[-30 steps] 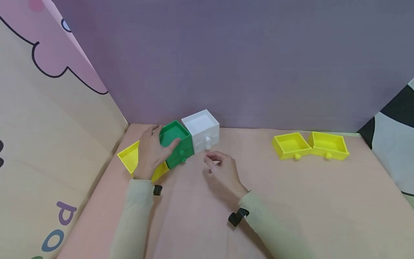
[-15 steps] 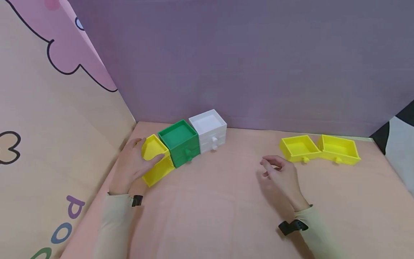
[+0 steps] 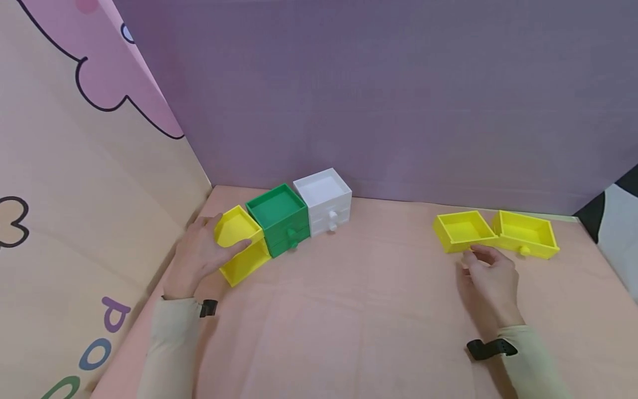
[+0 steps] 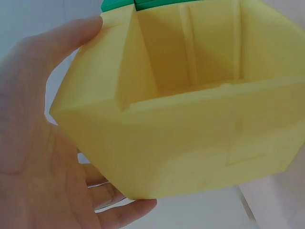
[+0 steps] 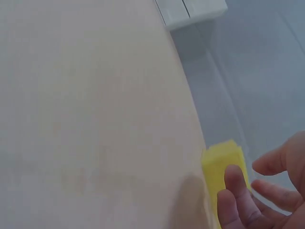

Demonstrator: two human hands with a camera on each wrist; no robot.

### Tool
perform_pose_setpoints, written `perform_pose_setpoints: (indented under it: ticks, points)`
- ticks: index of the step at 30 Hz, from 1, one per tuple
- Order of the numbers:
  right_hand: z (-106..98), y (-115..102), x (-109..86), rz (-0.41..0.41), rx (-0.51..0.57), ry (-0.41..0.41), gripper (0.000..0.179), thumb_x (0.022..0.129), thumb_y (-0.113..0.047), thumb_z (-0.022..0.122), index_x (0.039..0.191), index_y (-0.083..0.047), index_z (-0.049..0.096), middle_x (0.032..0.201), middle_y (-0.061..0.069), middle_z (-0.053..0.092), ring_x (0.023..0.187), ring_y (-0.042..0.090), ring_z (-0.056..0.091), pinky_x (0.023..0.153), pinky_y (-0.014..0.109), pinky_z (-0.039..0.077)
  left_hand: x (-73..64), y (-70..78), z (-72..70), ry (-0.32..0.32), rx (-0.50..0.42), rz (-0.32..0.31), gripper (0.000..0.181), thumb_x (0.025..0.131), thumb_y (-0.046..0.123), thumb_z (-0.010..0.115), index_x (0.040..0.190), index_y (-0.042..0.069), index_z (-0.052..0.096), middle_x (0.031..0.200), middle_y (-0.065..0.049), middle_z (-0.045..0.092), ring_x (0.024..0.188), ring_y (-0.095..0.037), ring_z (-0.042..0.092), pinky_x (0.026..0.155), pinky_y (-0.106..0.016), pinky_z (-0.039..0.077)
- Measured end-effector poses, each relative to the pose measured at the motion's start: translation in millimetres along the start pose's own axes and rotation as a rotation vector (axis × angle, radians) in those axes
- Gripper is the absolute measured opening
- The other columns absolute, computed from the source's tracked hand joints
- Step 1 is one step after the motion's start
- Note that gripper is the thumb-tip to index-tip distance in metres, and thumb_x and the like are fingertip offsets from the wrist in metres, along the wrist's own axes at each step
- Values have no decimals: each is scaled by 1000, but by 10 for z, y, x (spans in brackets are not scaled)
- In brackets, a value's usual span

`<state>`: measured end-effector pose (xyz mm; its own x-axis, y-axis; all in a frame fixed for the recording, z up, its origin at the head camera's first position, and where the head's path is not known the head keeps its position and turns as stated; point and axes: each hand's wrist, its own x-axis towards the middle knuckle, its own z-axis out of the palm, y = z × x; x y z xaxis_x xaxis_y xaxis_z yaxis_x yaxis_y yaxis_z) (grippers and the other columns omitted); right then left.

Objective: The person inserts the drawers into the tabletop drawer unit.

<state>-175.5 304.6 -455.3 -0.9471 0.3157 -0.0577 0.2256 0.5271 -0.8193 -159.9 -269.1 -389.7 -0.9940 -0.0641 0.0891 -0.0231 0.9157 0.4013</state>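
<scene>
My left hand (image 3: 195,260) holds a yellow mini drawer cabinet (image 3: 247,264) at the left, thumb along its top edge and fingers around its far side. In the left wrist view, the cabinet's hollow inside shows with no drawer in it. At the right, my right hand (image 3: 494,282) is at the front of a yellow drawer (image 3: 452,244), covering its knob in the head view. Its thumb and fingers stand apart in the right wrist view, overlapping the drawer. A second yellow drawer (image 3: 543,250), with a round knob, sits alongside.
A green mini drawer cabinet (image 3: 285,221) stands right against the yellow one, followed by a white one (image 3: 329,202). Both have their drawers in. A purple-grey wall (image 3: 389,100) rises behind the pink tabletop (image 3: 349,321), and a patterned panel (image 3: 99,194) borders its left.
My right hand has travelled right from near the white cabinet to the yellow drawers. My left hand has shifted left, off the green cabinet, onto the yellow cabinet, which now stands against the green one.
</scene>
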Motion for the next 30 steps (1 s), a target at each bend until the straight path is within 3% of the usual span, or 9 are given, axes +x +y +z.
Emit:
perform_pose_setpoints:
  ticks: [4, 8, 14, 26, 30]
  points:
    - [-27, 103, 83, 65, 3, -15, 61, 109, -43, 52, 155, -2, 49, 144, 21, 57, 86, 10, 64, 67, 15, 58, 11, 4, 22, 10, 6, -12, 99, 92, 72, 64, 159, 2, 43, 149, -28, 52, 128, -47, 52, 100, -68, 52]
    - [-54, 168, 159, 87, 25, -4, 63, 109, -42, 55, 154, 1, 45, 133, 20, 60, 73, 4, 68, 64, 18, 60, 27, 14, 35, 14, -3, -18, 100, 91, 73, 63, 160, 2, 43, 150, -28, 51, 129, -48, 53, 100, -69, 52]
    - [-96, 206, 236, 106, 35, -21, 64, 107, -41, 57, 153, 1, 44, 118, 12, 63, 72, 5, 68, 65, 21, 62, 33, 26, 5, 11, -16, -11, 100, 91, 70, 67, 158, 1, 45, 150, -29, 53, 128, -47, 54, 101, -68, 52]
    - [-68, 196, 332, 97, 5, -23, 66, 108, -42, 57, 153, 4, 45, 120, 17, 64, 67, 4, 68, 61, 22, 62, 57, 48, -41, 8, -21, 3, 91, 89, 62, 74, 151, -1, 52, 122, -22, 66, 103, -36, 60, 84, -50, 56]
    - [-66, 209, 365, 80, -16, -29, 64, 108, -42, 57, 151, 4, 47, 122, 19, 64, 68, 4, 68, 62, 20, 61, 51, 46, -56, 0, -14, -9, 93, 89, 64, 73, 152, -1, 51, 122, -23, 66, 102, -36, 60, 81, -49, 56]
